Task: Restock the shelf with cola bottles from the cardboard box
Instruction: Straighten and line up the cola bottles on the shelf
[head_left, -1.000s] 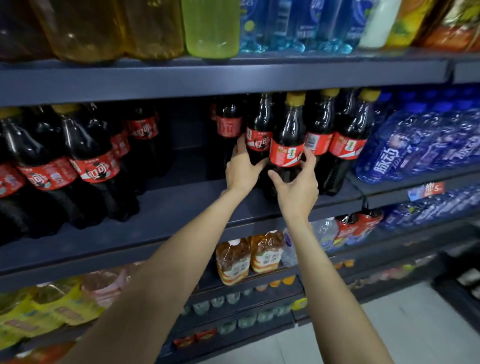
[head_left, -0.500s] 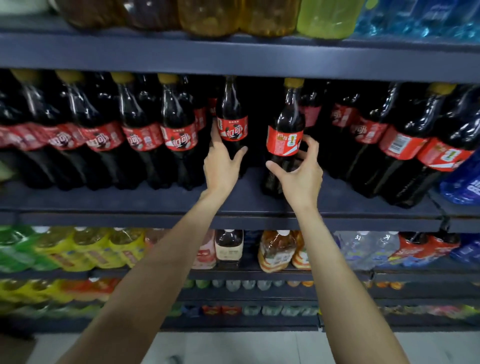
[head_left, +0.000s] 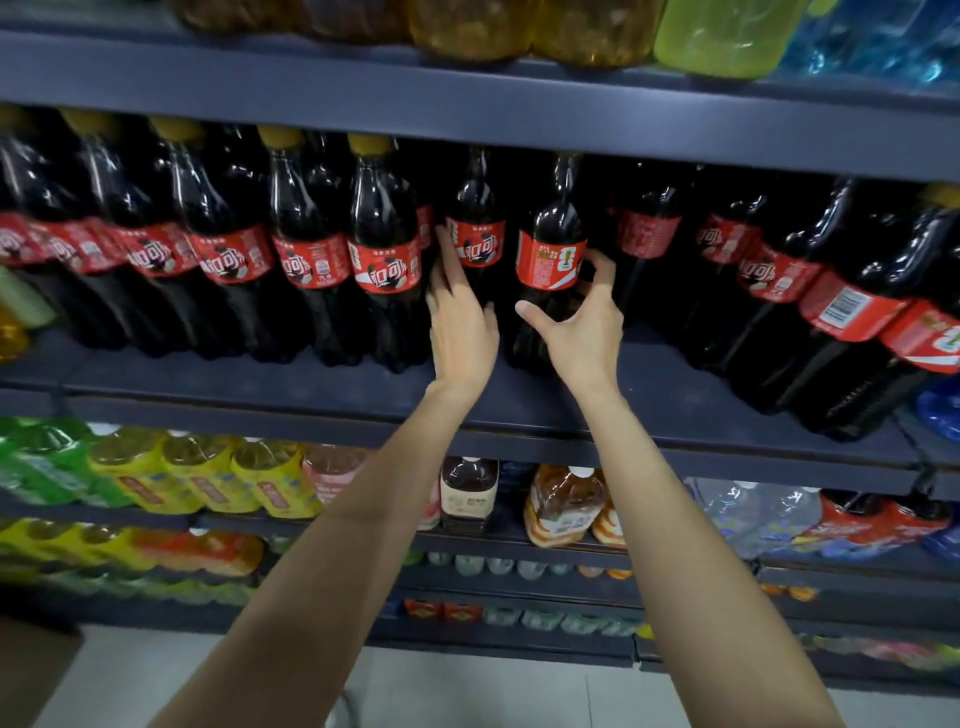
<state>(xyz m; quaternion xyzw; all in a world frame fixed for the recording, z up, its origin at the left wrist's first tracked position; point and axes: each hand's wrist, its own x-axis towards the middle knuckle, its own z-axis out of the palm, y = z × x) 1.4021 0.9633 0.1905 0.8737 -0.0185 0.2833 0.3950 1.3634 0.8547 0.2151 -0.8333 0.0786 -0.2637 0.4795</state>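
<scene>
Both my arms reach up to the dark blue metal shelf (head_left: 311, 382) where the cola stands. My left hand (head_left: 460, 332) lies flat, fingers (head_left: 448, 249) straight and relaxed, against the side of a dark plastic cola bottle with a red label (head_left: 477, 249), its tips touching the label's left edge; it grips nothing. My right hand (head_left: 584, 332) curls around the lower body of the neighbouring dark cola bottle with a red and gold label (head_left: 551, 257), thumb at 9 o'clock of the bottle and the other fingers hooked round at 3 o'clock just beneath the label. Both bottles stand upright, side by side, set back from the shelf's front edge. At 9 o'clock from my hands a row of yellow-capped cola bottles (head_left: 306, 260) fills the shelf, shoulder to shoulder; at 3 o'clock larger dark cola bottles (head_left: 852, 312) lean in view. At 12 o'clock, the shelf above carries amber and green plastic containers (head_left: 722, 36). At 6 o'clock, lower shelves hold yellow-labelled tea bottles (head_left: 208, 483) and clear water bottles (head_left: 753, 514).
</scene>
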